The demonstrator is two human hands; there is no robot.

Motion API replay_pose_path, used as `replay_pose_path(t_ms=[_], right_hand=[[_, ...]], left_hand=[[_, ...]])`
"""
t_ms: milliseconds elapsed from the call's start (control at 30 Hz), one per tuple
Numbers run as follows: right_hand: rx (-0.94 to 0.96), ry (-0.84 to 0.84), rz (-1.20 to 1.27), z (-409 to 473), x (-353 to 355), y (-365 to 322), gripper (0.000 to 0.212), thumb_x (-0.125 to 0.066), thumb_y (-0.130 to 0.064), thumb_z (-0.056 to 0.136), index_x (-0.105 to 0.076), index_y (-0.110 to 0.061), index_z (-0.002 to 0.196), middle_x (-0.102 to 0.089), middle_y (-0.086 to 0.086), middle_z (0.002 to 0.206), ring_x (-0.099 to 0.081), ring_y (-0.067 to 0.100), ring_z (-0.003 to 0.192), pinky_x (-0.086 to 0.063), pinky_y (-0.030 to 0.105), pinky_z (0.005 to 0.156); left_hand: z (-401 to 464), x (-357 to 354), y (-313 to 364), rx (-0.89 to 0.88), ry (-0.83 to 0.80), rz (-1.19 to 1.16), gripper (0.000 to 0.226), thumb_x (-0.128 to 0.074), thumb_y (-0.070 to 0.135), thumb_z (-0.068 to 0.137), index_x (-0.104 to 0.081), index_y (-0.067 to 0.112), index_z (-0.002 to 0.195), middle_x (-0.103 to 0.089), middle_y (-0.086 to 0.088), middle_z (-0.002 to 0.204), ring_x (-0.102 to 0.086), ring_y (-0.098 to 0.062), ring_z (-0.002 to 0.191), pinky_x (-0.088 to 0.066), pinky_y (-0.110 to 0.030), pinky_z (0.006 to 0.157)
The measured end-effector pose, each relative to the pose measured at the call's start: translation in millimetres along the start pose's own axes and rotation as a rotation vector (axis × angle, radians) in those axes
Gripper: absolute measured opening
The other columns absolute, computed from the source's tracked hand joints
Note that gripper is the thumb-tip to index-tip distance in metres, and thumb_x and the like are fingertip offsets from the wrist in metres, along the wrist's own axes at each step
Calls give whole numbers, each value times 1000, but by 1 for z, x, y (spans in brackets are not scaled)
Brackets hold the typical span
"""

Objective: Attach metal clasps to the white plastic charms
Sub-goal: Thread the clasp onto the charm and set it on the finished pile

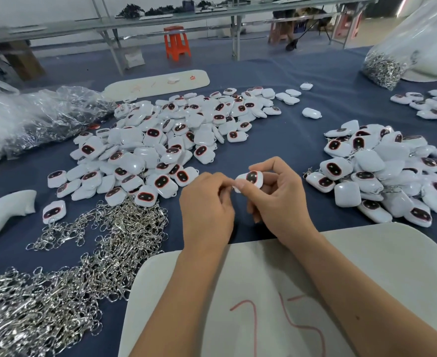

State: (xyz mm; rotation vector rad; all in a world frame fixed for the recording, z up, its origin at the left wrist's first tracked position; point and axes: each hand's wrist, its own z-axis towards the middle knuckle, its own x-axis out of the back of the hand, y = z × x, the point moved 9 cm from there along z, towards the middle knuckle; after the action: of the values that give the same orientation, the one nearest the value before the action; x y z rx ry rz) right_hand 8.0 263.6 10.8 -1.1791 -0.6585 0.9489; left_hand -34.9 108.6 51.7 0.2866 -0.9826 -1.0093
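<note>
Both hands meet just above the near middle of the worktop [276, 104], which is covered in dark blue cloth. The right hand [276, 199] holds 1 white charm [249, 179] between thumb and curled fingers [268, 164], its dark oval face with the red rim turned upward. The left hand [207, 202] has its fingers curled tight against the charm's left end, pinching at something there; what it pinches is hidden by the fingertips, so I cannot tell whether a clasp is in it.

Toward the left of the worktop's middle lies a wide heap of loose charms [160, 140], some face up, some showing plain white backs. Near the right edge sits a second heap of charms [382, 173], with bits of metal chain showing among them (at its left fringe and between the pieces). A smaller group of charms [433, 106] lies at the far right edge.

A sprawl of silver metal clasps [65, 274] fills the near left corner and reaches up to the big heap. A clear plastic bag [39, 117] lies at the left edge, and another bag holding clasps [392, 63] stands at the far right corner. A white board with red marks [366, 253] lies at the near edge under both forearms.
</note>
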Motion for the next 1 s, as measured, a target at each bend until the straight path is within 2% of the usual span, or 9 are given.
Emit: replay_pose_path(t_ms=[100,200,267,367,500,600,733,833,1000], right_hand=[[-51,-16,148,5,3,4,18,-76,-13,94,-66,-11,109,-64,6,60,-53,16,47,-44,24,43],[-80,-50,240,7,4,7,19,-74,-10,96,-68,-11,114,-63,6,65,-54,16,54,-45,22,48],[-86,-56,272,8,4,9,21,-76,-14,93,-69,-13,113,-63,7,67,-54,16,55,-45,22,50],[-89,-53,271,9,5,12,22,-78,-17,90,-70,-17,110,-65,8,68,-55,17,56,-46,23,51],[-126,0,260,8,6,16,15,-79,-26,89,-72,-19,99,-69,10,70,-51,16,48,-40,24,41],[-126,13,212,7,7,15,19,-76,-28,93,-68,-12,98,-70,9,71,-50,15,44,-36,22,39],[-72,-41,113,4,-1,8,21,-73,-22,97,-61,-7,104,-69,6,67,-53,18,46,-40,25,41],[-56,-50,151,3,-1,5,18,-69,-22,99,-63,-8,108,-68,5,66,-53,17,48,-42,25,43],[-76,-32,221,8,3,10,12,-63,-15,104,-69,-12,114,-66,6,73,-54,17,53,-43,24,44]], left_hand=[[-8,-8,-30,408,88,-524,13,-75,3,88,-79,15,90,-76,4,79,-70,-8,75,-53,-20,72],[-24,-48,-34,744,-51,-1050,12,-68,5,96,-78,11,92,-73,0,75,-65,-8,68,-51,-17,63],[-28,-62,-27,820,-159,-1258,13,-63,5,99,-75,7,95,-67,-2,74,-60,-8,66,-50,-17,61],[-24,-57,-31,765,-147,-1156,12,-63,5,99,-71,9,92,-66,-1,74,-59,-11,68,-51,-21,63],[-7,-23,-27,388,-70,-509,12,-71,8,93,-73,16,84,-71,5,78,-64,-12,73,-52,-27,75],[-1,-11,-7,79,-55,-131,11,-71,4,89,-71,14,82,-66,4,84,-59,-13,78,-45,-29,74],[-2,-13,4,-31,-64,121,10,-65,-1,87,-71,8,86,-62,-7,91,-57,-28,82,-38,-37,70],[-3,-5,0,23,2,13,10,-69,3,87,-71,12,84,-64,0,86,-59,-20,79,-43,-34,72],[-12,-23,-28,465,45,-674,13,-73,0,89,-75,13,85,-75,3,78,-68,-6,73,-52,-18,71]])
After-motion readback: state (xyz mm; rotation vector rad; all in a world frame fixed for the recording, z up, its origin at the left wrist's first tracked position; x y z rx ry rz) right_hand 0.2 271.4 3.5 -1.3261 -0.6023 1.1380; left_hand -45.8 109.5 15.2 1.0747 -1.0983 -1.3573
